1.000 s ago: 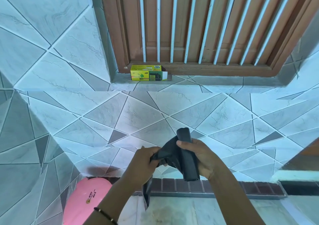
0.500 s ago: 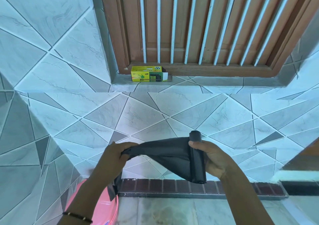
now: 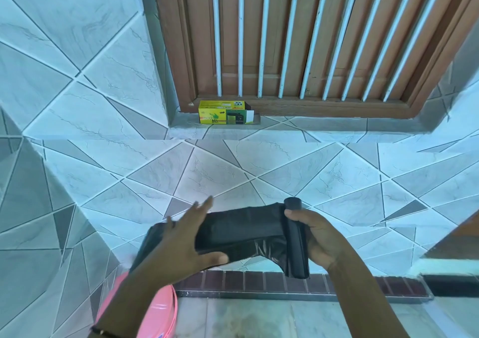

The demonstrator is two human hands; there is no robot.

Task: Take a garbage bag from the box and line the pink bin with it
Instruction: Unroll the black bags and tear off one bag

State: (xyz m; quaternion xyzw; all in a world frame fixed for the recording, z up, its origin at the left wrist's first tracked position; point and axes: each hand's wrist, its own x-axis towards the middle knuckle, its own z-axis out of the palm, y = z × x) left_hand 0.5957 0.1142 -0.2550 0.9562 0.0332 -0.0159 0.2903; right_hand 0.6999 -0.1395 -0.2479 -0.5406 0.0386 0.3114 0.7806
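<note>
My right hand (image 3: 315, 236) grips an upright roll of black garbage bags (image 3: 298, 244). A length of black bag (image 3: 246, 230) is unrolled from it toward the left. My left hand (image 3: 181, 244) lies against this unrolled bag with fingers spread and the thumb underneath it. The yellow and green bag box (image 3: 224, 116) stands on the window ledge, far above both hands, with one end flap open. The pink bin (image 3: 160, 314) shows at the bottom left, partly hidden behind my left forearm.
A wooden window frame with white bars (image 3: 305, 39) sits above the tiled ledge (image 3: 337, 127). Grey tiled walls surround the corner. A band of dark red tiles (image 3: 259, 282) runs along the wall's base above the pale floor.
The bag has been unrolled farther from the roll. My left hand has let go of its fist grip and now spreads flat along the bag nearer the roll.
</note>
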